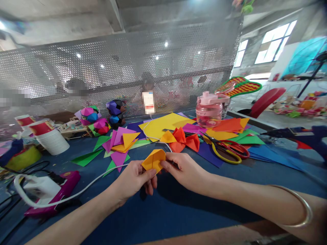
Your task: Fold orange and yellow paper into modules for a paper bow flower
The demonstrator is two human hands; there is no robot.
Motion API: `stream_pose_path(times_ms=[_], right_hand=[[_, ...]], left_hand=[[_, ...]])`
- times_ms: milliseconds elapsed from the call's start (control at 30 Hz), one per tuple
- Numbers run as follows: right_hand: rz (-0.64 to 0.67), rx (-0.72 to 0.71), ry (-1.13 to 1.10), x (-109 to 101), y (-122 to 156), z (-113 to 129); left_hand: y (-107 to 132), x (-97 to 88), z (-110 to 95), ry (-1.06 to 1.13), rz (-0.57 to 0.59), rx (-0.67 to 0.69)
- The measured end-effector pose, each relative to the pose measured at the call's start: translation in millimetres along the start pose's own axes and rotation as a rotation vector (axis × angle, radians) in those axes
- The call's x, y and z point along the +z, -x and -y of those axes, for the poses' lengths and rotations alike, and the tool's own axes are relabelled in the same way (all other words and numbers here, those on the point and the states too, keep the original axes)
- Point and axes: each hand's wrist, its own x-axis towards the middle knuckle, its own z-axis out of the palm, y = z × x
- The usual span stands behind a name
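Observation:
A folded piece of yellow-orange paper (pixel 154 160) is held just above the blue table (pixel 178 211) near its middle. My left hand (pixel 135 180) pinches its lower left edge, fingers closed. My right hand (pixel 185 170) pinches its right side, fingers curled; a silver bangle sits on that wrist. Just behind the hands lie folded orange paper pieces (pixel 185 141) and a small yellow one (pixel 168 137). Left of them is a pile of magenta, orange and green folded triangles (pixel 120 144).
Yellow-and-red scissors (pixel 226 148) lie on coloured sheets to the right, near a pink jar (pixel 209 110). A glue gun (pixel 301 134) is at far right. Paper cups (pixel 49 136), paper balls (pixel 98 120), a white charger with cable (pixel 41 189) sit left. A perforated screen stands behind.

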Motion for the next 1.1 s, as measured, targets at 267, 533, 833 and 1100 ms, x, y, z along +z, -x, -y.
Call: stream_pose_path(times_ms=[267,533,833,1100], right_hand=[[-0.018,-0.01,0.008,0,1,3],[-0.046,0.012,-0.049,1,1,4],[-0.078,-0.055,-0.099,1,5,7],[-0.047,-0.053,-0.121,1,3,8]], left_hand=[[0,4.4,3,-0.16,-0.075,0.06],[6,9.9,6,-0.363,-0.052,0.107],[14,14.1,8,-0.693,-0.169,0.314],[15,13.3,14,-0.866,-0.234,0.313]])
